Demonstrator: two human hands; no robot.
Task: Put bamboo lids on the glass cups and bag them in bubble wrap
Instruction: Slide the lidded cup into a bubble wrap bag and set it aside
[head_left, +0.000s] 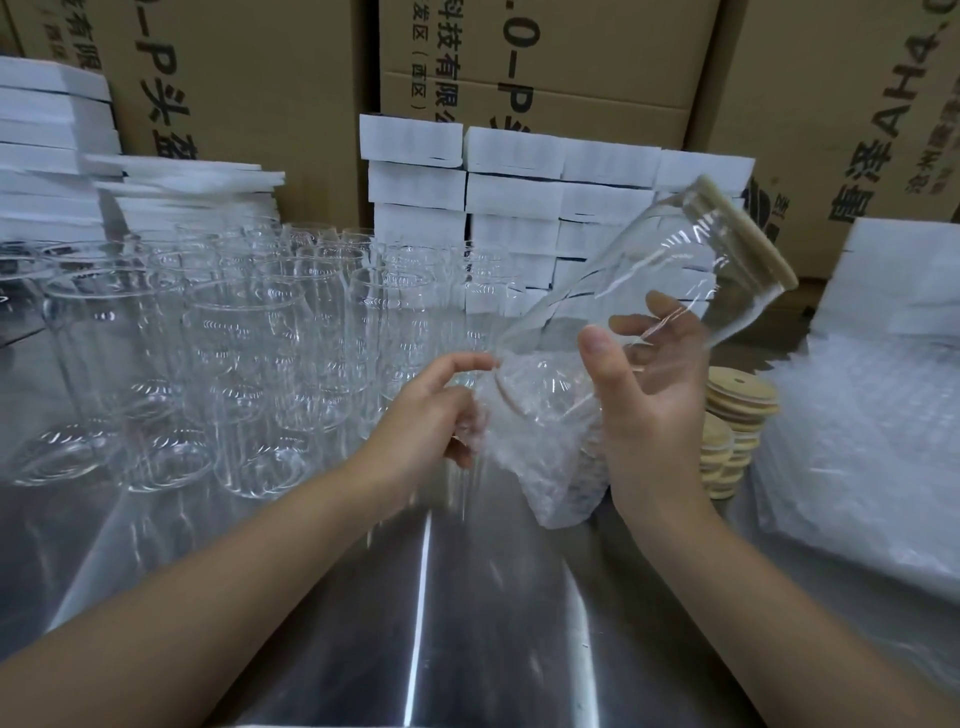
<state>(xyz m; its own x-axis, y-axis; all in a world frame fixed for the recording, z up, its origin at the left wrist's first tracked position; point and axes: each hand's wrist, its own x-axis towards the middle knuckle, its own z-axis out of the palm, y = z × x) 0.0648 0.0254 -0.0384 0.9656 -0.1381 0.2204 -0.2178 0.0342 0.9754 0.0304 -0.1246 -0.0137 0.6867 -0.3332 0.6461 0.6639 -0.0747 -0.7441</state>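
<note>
**A:** From the head camera, where do we stand?

**B:** Our right hand (649, 395) grips the glass cup (649, 270) round its lower body, thumb on the near side and fingers curled behind the glass. The cup is in the air above the steel table (415, 597), tilted, with its bamboo lid (748, 234) pointing to about two o'clock.

**A:** And the left?

**B:** Our left hand (431, 410) pinches the mouth of the bubble wrap bag (540, 447) between thumb and fingertips. The bag hangs toward six o'clock. The cup's base seems to sit just inside the mouth — the clear film makes the depth hard to read.

**A:** So how do we do this well?

**B:** We pinch one edge only, so the mouth gapes, and slide the cup along its own axis toward eight o'clock without twisting. Nothing shows the lid is locked on, so we shouldn't tip it downward. Our right grip will likely need to move up as the bag climbs.

**A:** Anything close by?

**B:** Bare cups (244, 353) crowd at nine o'clock of the left hand, and spare lids (737, 415) are stacked at four o'clock of the right — we keep our elbows in.
</note>
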